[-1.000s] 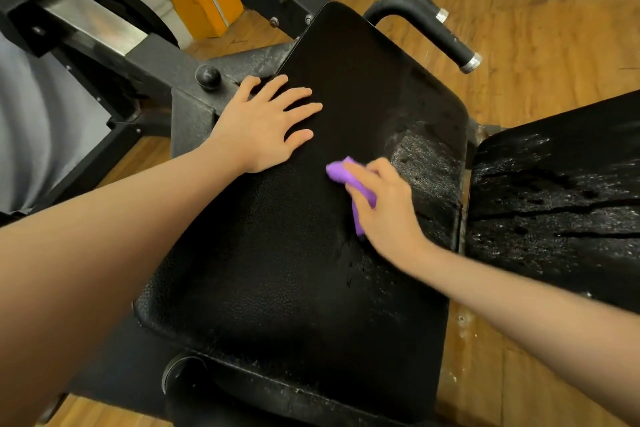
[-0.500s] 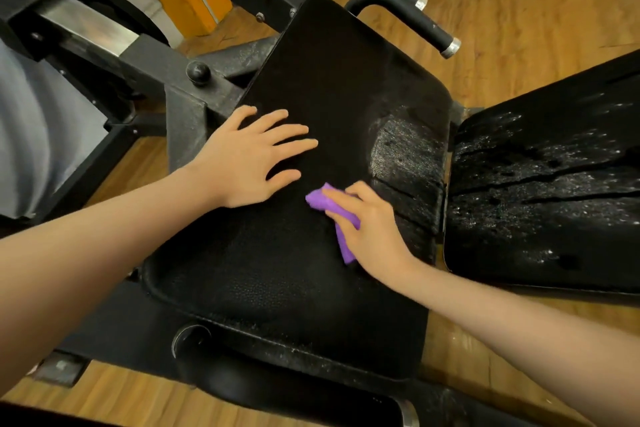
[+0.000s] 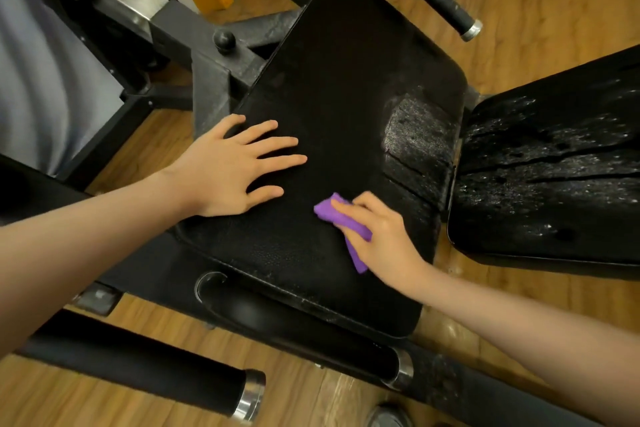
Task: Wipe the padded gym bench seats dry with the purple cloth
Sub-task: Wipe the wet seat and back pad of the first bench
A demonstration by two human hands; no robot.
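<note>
Right hand (image 3: 382,239) grip closed over purple cloth (image 3: 346,222), pressed on near seat pad (image 3: 346,80) — wet patch (image 3: 415,135) beyond it. Left hand (image 3: 225,170) flat, fingers spread, beside cloth. Second pad (image 3: 554,177) beaded wet — no legible writing.

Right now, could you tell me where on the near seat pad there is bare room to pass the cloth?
The near seat pad is bare above the left hand, up to its far edge, and along its near edge below both hands. It is crowded mid-pad, where the right hand presses the purple cloth close beside the left fingers.
</note>
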